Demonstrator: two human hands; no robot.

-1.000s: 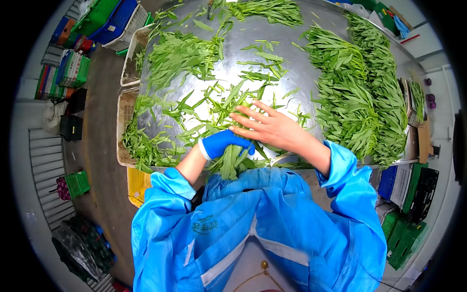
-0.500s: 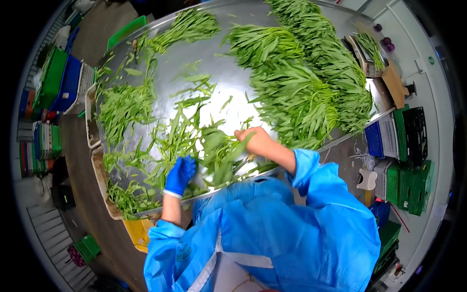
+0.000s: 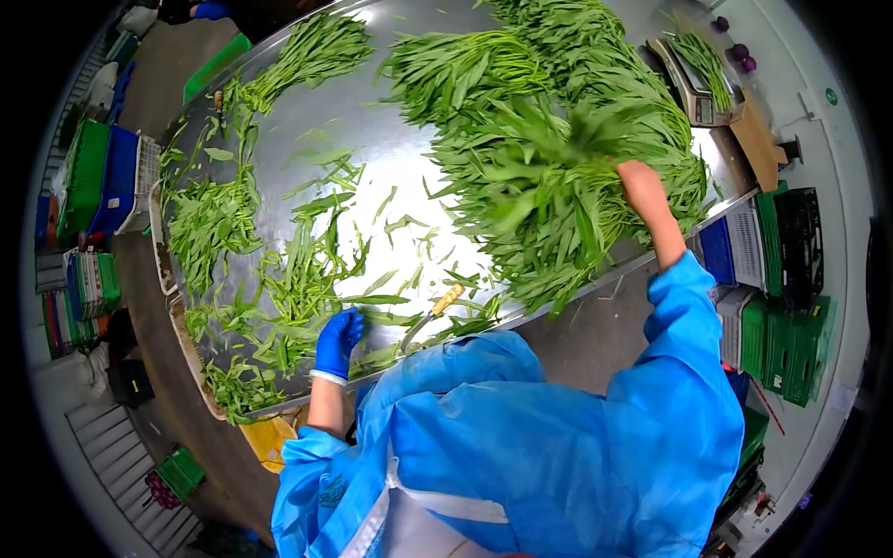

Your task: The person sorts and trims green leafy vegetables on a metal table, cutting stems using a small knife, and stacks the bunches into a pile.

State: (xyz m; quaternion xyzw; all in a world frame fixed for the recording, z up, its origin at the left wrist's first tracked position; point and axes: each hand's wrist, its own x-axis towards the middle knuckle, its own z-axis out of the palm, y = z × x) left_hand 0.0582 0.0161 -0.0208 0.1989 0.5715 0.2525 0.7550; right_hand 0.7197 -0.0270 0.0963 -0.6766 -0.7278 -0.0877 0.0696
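Observation:
My right hand, bare, grips the stem end of a bunch of water spinach over the right-hand pile; its leaves fan leftward and are blurred. In a blue glove, my left hand is at the table's near edge with its fingers curled; whether anything is inside them is hidden. Loose leaves and stems lie just beyond it. A knife with a wooden handle rests near the front edge, between my hands, its blade pointing toward my body. Neatly layered water spinach covers the table's right half.
The metal table carries another bundle at the far left and scattered greens along its left side. A scale with greens on it stands at the far right beside a cardboard piece. Crates line the right wall.
My right hand has moved right and away from me, carrying a bunch from the near edge to the right-hand pile. The knife now shows fully. My left hand has stayed nearly in place.

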